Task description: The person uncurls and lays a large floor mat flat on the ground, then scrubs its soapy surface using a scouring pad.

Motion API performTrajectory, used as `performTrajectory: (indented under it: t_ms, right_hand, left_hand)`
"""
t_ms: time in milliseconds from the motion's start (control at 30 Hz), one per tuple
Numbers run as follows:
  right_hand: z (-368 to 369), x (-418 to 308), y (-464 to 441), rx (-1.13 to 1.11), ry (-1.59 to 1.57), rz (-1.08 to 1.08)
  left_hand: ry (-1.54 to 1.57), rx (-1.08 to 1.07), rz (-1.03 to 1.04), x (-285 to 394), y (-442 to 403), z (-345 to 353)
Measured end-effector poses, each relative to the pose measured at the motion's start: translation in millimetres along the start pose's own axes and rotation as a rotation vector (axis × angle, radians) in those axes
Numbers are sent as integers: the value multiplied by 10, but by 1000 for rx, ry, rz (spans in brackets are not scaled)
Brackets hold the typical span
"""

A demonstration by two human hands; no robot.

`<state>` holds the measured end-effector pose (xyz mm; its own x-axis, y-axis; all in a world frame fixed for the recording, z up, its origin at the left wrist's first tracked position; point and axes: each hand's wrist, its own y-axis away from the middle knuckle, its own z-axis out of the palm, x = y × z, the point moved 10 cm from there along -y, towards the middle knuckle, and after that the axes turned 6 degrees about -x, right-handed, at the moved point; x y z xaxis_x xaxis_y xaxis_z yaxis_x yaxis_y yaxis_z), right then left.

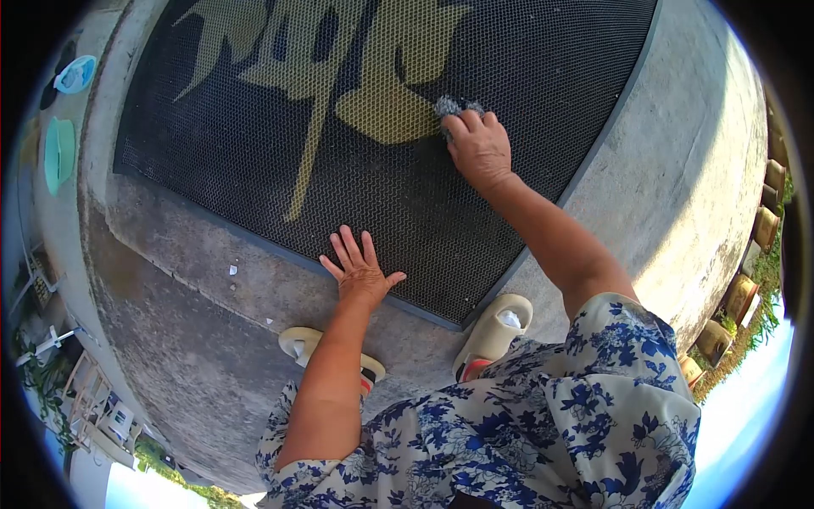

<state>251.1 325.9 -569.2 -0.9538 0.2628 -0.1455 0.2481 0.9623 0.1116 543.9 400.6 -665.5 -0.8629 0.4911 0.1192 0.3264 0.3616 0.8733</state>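
A large black mesh mat [407, 195] with yellow lettering lies on the concrete. My right hand [481, 148] is closed round a grey, fuzzy scrubbing pad [449, 108], pressed on the mat beside the right end of a yellow shape. My left hand [359, 267] rests with spread fingers over the mat's lower edge, holding nothing. The palm side of each hand is hidden.
Two sandalled feet stand at the mat's lower corner, in beige sandals [498, 329]. A green basin [59, 155] and a blue basin [75, 75] are at the far left. Plant pots [714, 341] line the right edge.
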Motion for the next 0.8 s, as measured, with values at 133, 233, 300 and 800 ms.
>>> performTrajectory:
  t_ms: [133, 233, 300, 800]
  right_hand:
    - [302, -1188, 1103, -243, -77, -701]
    - [197, -892, 323, -158, 1, -588]
    - [63, -562, -479, -25, 96, -325]
    - [237, -1528, -105, -18, -59, -544]
  left_hand:
    - [2, -2, 27, 7, 61, -29]
    - [-12, 2, 16, -10, 13, 10]
    - [-23, 91, 54, -1, 39, 21]
    - [34, -120, 4, 73, 131, -54]
